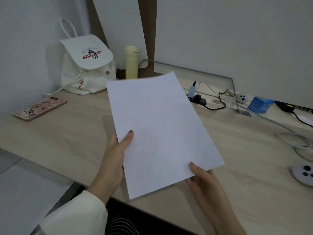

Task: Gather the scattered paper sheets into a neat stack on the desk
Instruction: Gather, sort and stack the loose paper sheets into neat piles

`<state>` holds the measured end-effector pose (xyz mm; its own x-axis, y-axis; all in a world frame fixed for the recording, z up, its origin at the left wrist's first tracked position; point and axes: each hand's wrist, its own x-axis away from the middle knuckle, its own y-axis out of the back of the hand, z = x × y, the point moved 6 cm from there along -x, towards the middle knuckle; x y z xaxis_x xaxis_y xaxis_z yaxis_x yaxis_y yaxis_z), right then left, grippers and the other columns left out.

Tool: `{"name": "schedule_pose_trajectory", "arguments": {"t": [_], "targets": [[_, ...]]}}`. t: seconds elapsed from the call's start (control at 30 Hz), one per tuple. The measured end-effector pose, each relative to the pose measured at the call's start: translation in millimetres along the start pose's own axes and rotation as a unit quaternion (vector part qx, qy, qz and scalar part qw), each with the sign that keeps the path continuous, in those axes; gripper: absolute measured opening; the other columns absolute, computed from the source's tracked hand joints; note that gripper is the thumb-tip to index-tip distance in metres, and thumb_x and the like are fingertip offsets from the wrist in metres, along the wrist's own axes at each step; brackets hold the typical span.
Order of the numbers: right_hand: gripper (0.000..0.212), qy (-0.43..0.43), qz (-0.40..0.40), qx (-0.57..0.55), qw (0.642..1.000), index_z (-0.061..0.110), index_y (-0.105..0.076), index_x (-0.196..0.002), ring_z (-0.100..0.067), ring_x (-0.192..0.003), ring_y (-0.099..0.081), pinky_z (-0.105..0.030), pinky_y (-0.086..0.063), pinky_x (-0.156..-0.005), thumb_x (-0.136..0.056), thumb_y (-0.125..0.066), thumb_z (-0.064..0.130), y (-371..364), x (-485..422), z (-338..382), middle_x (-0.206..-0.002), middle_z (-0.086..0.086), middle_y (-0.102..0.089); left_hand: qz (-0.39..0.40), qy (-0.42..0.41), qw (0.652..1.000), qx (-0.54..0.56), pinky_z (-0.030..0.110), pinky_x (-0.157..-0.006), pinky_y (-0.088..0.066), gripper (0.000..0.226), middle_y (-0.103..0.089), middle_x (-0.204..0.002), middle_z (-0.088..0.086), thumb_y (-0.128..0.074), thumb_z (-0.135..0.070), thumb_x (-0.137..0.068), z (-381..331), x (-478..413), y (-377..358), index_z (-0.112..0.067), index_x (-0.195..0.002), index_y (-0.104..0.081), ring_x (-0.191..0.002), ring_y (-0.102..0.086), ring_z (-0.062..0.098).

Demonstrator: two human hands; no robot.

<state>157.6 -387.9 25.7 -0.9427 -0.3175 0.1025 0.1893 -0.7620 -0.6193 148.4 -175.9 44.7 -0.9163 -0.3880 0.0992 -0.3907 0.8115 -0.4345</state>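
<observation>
White paper sheets, gathered into one bundle, are held above the light wooden desk, tilted with the far end raised. My left hand grips the left long edge, thumb on top and fingers hidden underneath. My right hand pinches the near right corner, thumb on the top sheet. How many sheets are in the bundle cannot be told. No loose sheets show elsewhere on the desk.
A white backpack and a yellow bottle stand at the back. A pink phone lies at the left. Cables and a power strip, a blue box and a white controller occupy the right side.
</observation>
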Motion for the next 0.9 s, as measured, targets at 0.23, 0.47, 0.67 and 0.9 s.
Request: {"name": "schedule_pose_trajectory", "arguments": {"t": [0.23, 0.47, 0.67, 0.9], "targets": [[0.048, -0.015, 0.071, 0.152, 0.986, 0.013, -0.058, -0.119, -0.023, -0.105, -0.066, -0.032, -0.057, -0.081, -0.072, -0.066, 0.017, -6, -37, 53, -0.116, -0.007, -0.069, 0.117, -0.164, 0.979, -0.030, 0.022, -0.074, -0.055, 0.037, -0.071, -0.109, -0.010, -0.053, -0.020, -0.082, -71, -5, -22, -0.024, -0.119, -0.056, -0.101, -0.067, 0.010], [0.048, -0.016, 0.128, 0.248, 0.960, 0.018, -0.059, -0.117, -0.017, -0.093, -0.070, -0.026, -0.056, -0.071, -0.072, -0.072, 0.029, -40, -66, 78, -0.107, 0.001, -0.072, 0.133, -0.208, 0.967, -0.062, 0.023, -0.076, -0.055, 0.030, -0.071, -0.106, -0.009, -0.052, -0.016, -0.084, -100, -17, -19, -0.024, -0.113, -0.059, -0.099, -0.067, 0.011], [0.041, -0.072, 0.029, 0.232, 0.970, 0.017, -0.060, -0.122, -0.016, -0.090, -0.072, -0.028, -0.057, -0.068, -0.084, -0.062, 0.034, -53, -87, 59, -0.106, 0.000, -0.073, 0.162, -0.142, 0.966, -0.145, 0.023, -0.067, -0.056, 0.030, -0.072, -0.106, -0.007, -0.052, -0.015, -0.089, -87, -21, -13, -0.029, -0.115, -0.059, -0.094, -0.070, 0.016], [0.032, 0.159, 0.075, 0.181, 0.968, 0.027, -0.062, -0.111, -0.017, -0.097, -0.069, -0.030, -0.057, -0.076, -0.081, -0.058, 0.017, -65, -72, 79, -0.109, 0.004, -0.071, 0.152, -0.198, 0.958, -0.140, 0.016, -0.073, -0.052, 0.033, -0.071, -0.108, -0.011, -0.054, -0.018, -0.083, -85, -18, -6, -0.029, -0.114, -0.057, -0.097, -0.067, 0.004]]}}
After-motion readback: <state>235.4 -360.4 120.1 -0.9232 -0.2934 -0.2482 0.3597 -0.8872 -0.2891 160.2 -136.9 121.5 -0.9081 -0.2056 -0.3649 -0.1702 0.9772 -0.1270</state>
